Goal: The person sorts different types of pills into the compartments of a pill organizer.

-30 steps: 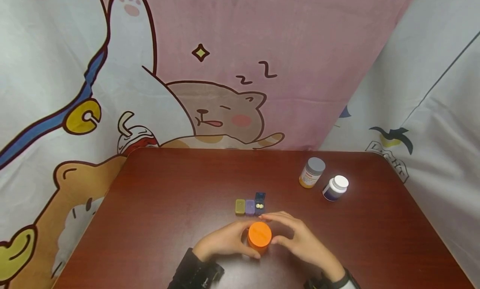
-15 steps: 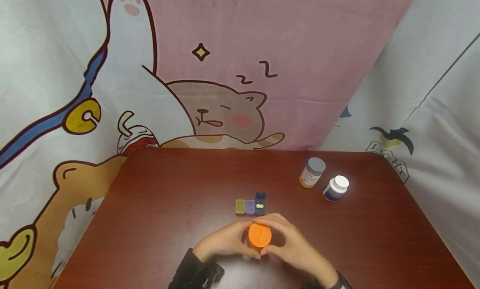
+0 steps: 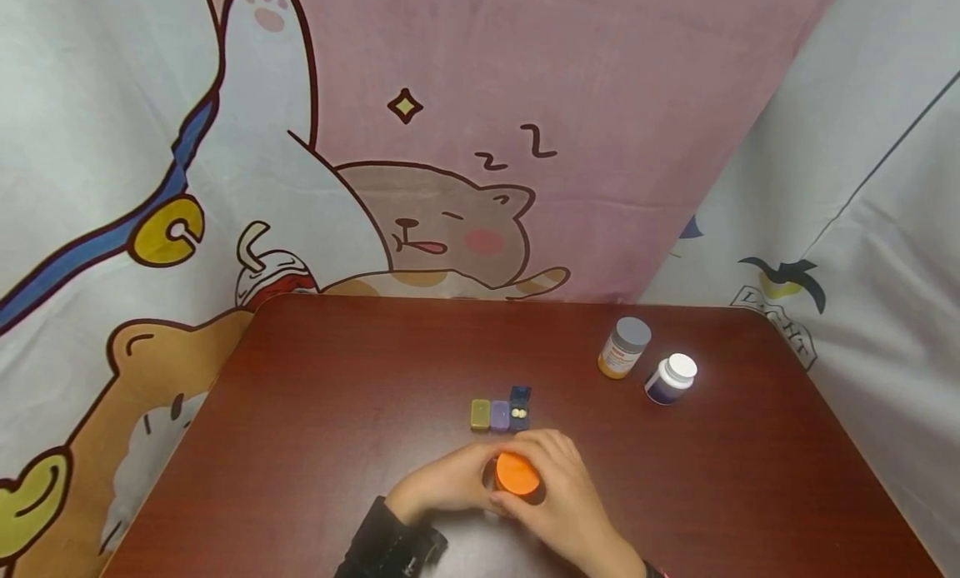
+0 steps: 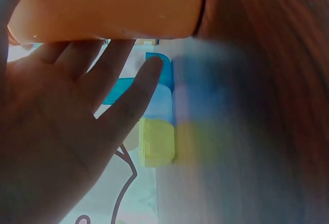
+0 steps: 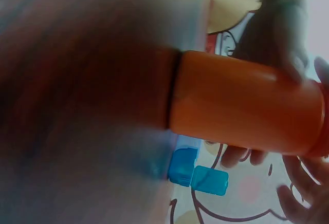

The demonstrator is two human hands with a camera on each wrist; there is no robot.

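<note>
In the head view, the bare left hand (image 3: 448, 480) and bare right hand (image 3: 561, 503) hide most of the side of the orange cylindrical bottle (image 3: 517, 475), whose top the right wrist view cuts off. Print on the grey-capped, white-labelled bottle (image 3: 620, 355) at far right is too small to read; the reddish-brown wooden table (image 3: 337, 370) blurs in both wrist views.

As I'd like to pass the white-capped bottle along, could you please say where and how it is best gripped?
The white-capped bottle stands upright, so probably grip its body below the cap, coming from the right; the grey-lidded bottle stands on its left.
</note>
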